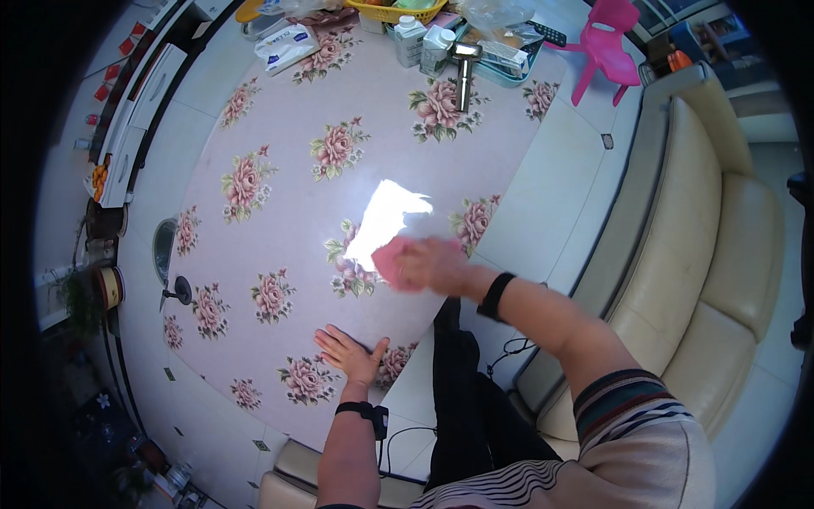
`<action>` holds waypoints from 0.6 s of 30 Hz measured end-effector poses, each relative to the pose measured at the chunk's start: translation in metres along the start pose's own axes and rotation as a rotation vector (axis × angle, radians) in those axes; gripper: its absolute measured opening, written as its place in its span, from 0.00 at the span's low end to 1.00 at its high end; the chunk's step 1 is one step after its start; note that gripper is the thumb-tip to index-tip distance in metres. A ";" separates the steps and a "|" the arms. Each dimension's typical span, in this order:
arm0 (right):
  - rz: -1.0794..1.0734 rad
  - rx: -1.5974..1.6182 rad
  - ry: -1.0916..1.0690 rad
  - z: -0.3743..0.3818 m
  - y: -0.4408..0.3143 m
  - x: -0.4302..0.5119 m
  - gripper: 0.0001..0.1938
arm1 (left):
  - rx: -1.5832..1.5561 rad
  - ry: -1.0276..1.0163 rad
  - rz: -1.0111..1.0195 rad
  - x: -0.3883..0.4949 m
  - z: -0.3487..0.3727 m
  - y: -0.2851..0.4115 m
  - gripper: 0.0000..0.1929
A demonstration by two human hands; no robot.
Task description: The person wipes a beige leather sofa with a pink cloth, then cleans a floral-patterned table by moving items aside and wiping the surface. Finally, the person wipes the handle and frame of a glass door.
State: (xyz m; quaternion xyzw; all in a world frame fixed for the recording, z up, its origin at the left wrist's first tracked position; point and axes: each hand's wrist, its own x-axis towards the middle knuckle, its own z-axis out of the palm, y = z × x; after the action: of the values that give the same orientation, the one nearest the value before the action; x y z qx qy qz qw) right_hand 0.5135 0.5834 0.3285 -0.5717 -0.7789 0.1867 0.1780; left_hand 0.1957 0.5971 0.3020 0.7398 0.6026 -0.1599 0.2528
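A pink cloth (391, 264) lies under my right hand (432, 264), whose fingers press it onto the floral tablecloth (292, 235). The hand is blurred, and part of the cloth is hidden beneath it. Just beyond the cloth, a bright glare whitens the table surface. My left hand (350, 356) rests flat on the tablecloth near its front edge, fingers spread and holding nothing. Both wrists wear black bands, and the left one carries a small black box.
Along the far edge stand two white cartons (410, 41), a metallic shaver-like device (465, 76), a tissue pack (286, 48), a blue tray (509, 76) and a yellow basket (400, 11). A round mirror (164, 248) is at the left edge. Right are a pink chair (610, 48) and a beige sofa (674, 254).
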 end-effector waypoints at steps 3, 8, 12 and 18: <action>0.309 -0.061 0.125 -0.047 0.069 0.004 0.13 | -0.003 -0.004 -0.004 0.000 -0.001 0.002 0.74; 0.643 -0.106 0.457 -0.054 0.106 0.013 0.11 | 0.004 -0.016 -0.006 -0.001 -0.004 0.003 0.74; 0.600 -0.143 0.339 -0.010 0.035 0.016 0.17 | -0.009 -0.088 -0.044 -0.001 -0.007 0.004 0.74; 0.216 0.018 0.118 -0.012 -0.003 -0.011 0.15 | 0.039 -0.120 -0.016 0.000 -0.016 -0.003 0.70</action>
State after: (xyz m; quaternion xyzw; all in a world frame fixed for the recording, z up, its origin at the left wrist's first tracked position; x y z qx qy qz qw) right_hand 0.5199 0.5736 0.3393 -0.6607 -0.6992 0.1780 0.2074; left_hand 0.1917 0.6066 0.3150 0.7287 0.5893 -0.2176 0.2728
